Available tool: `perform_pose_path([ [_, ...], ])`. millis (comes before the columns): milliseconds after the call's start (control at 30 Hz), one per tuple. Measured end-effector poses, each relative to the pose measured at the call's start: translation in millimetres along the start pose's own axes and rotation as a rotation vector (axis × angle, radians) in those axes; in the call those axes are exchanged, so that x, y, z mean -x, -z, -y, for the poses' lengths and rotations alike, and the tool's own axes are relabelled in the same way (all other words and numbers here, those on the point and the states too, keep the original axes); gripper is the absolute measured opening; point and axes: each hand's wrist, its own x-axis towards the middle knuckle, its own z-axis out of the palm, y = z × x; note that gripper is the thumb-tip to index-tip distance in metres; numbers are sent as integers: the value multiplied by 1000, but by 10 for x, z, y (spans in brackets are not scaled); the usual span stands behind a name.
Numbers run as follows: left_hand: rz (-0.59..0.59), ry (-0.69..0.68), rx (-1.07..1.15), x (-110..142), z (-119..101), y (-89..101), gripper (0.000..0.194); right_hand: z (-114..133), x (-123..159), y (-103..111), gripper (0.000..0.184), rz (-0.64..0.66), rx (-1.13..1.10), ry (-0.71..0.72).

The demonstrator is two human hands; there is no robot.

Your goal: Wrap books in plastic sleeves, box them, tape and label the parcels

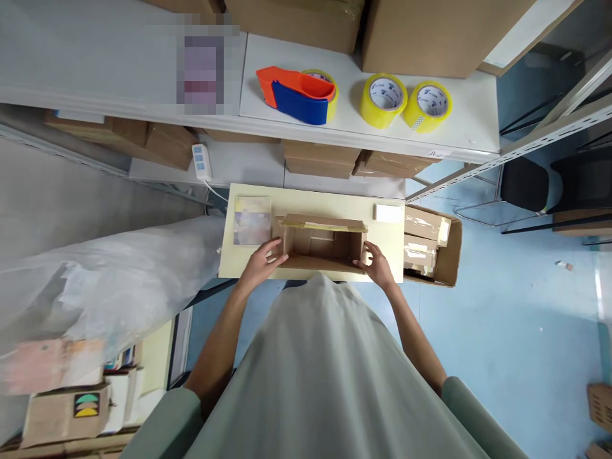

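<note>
A small brown cardboard box sits on the cream table with its open side facing up, showing bare inner walls and floor. At its left end, my left hand grips the side wall between thumb and fingers. My right hand holds the opposite end the same way, with the thumb over the near right corner. Left of the box lies a flat, blurred printed packet. A small white block-like item rests near the table's right back corner.
Above the table, a shelf bears an orange and blue tape dispenser and yellow tape rolls. A carton of boxes stands right of the table. Plastic wrapping bulges at left; a power strip lies behind.
</note>
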Motion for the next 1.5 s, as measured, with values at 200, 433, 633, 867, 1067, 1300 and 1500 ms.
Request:
perform_pose_path([
  [200, 41, -39, 131, -79, 166, -120, 94, -11, -79, -40, 93, -110, -17, 58],
  [433, 124, -158, -6, -160, 262, -1, 101, 237, -700, 141, 82, -241, -123, 146],
  [633, 124, -210, -212, -197, 300, -48, 107, 401, -1158, 58, 82, -303, -42, 14],
  [867, 160, -279, -267, -258, 274, -73, 109, 497, -1357, -87, 70, -338, -47, -207],
  [1067, 169, -294, -214, -298, 279, -37, 110, 573, -1279, -97, 70, -448, -3, -208],
  [1300, 105, -194, -32, -437, 409, 311, 68, 831, -930, -70, 61, -660, -3, -99],
  [1500, -220, 147, -264, -948, 884, 892, 55, 1280, -525, -49, 52, -838, 96, 26],
])
